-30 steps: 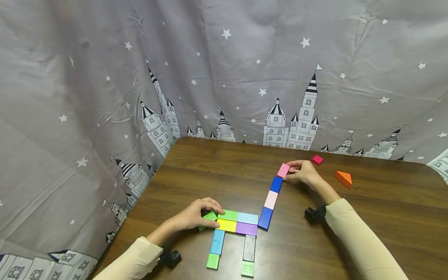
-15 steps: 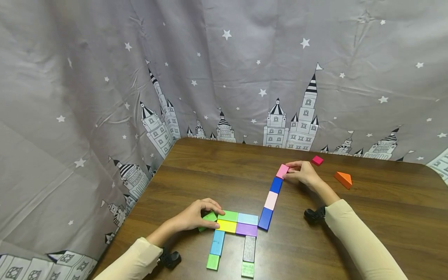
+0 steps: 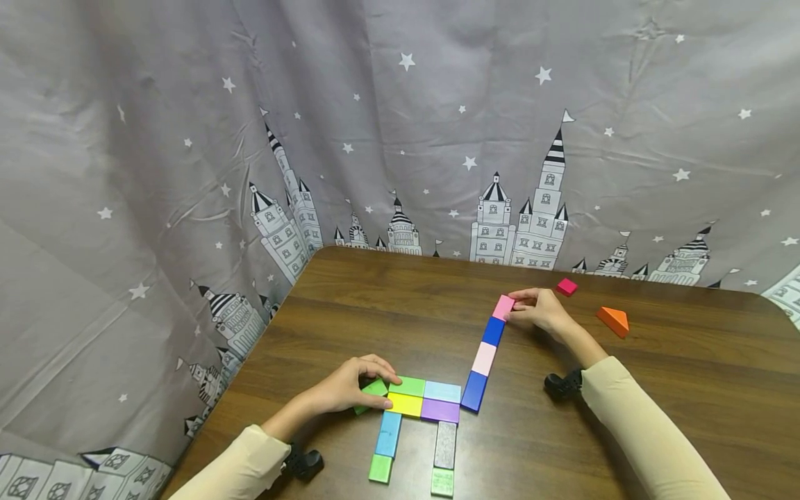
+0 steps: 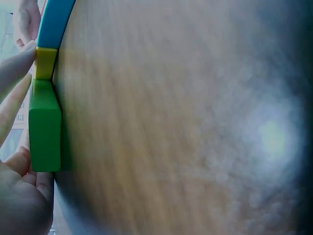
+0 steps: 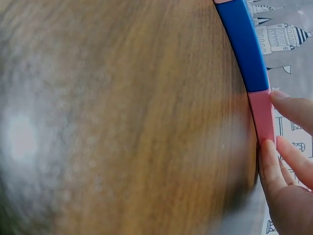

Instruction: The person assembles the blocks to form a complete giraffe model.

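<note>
My right hand (image 3: 542,310) pinches a pink block (image 3: 503,307) at the far end of a slanting row. In the right wrist view, thumb and fingers meet the pink block's side and end, which abuts a blue block (image 5: 247,49). Below it in the row lie a pale pink block (image 3: 484,359) and another blue block (image 3: 474,392). My left hand (image 3: 350,385) rests with its thumb at the yellow block (image 3: 405,404) and a fingertip on the light green block (image 3: 407,386). Between thumb and fingers sits a tilted green block (image 3: 372,396), partly hidden.
A light blue block (image 3: 442,393) and a purple block (image 3: 440,410) continue the body. Leg-like columns hang below: blue (image 3: 388,435) over green (image 3: 380,468), grey (image 3: 445,445) over pale green (image 3: 442,482). A red block (image 3: 567,287) and orange triangle (image 3: 614,321) lie right.
The pink block and my right hand have shifted slightly nearer, closing against the blue block. My left hand has stayed in place.
</note>
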Motion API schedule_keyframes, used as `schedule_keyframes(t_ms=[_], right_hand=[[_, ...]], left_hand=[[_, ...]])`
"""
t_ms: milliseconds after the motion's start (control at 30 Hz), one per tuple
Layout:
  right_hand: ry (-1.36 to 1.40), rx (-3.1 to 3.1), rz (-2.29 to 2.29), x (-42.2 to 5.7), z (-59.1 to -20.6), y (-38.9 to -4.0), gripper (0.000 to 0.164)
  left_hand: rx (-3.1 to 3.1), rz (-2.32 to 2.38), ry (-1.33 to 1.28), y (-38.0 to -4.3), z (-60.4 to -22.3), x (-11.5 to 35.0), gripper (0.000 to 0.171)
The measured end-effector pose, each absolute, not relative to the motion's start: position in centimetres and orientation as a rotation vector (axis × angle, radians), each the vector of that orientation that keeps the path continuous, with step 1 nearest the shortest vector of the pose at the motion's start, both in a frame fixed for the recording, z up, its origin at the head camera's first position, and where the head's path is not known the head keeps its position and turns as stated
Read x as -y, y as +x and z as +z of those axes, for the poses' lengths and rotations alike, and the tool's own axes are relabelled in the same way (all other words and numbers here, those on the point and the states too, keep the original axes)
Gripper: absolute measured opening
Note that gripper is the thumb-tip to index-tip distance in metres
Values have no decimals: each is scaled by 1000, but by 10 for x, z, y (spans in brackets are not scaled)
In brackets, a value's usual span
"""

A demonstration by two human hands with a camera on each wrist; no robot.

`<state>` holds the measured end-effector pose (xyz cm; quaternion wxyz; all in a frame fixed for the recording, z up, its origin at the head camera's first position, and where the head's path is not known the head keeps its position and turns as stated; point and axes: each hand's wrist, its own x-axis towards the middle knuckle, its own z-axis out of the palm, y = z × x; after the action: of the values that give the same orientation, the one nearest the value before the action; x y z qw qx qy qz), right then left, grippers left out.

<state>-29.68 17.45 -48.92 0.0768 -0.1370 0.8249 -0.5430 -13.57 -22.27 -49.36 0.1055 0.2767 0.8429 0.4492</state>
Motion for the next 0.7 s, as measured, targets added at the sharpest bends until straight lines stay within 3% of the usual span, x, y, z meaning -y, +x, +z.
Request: schedule_keyframes(t_ms=[700], right_hand=[[-462,-2445,-1640,-175,-485,-299,50]], left_hand=[[-2496,1308,826,-136,-491,221,32]])
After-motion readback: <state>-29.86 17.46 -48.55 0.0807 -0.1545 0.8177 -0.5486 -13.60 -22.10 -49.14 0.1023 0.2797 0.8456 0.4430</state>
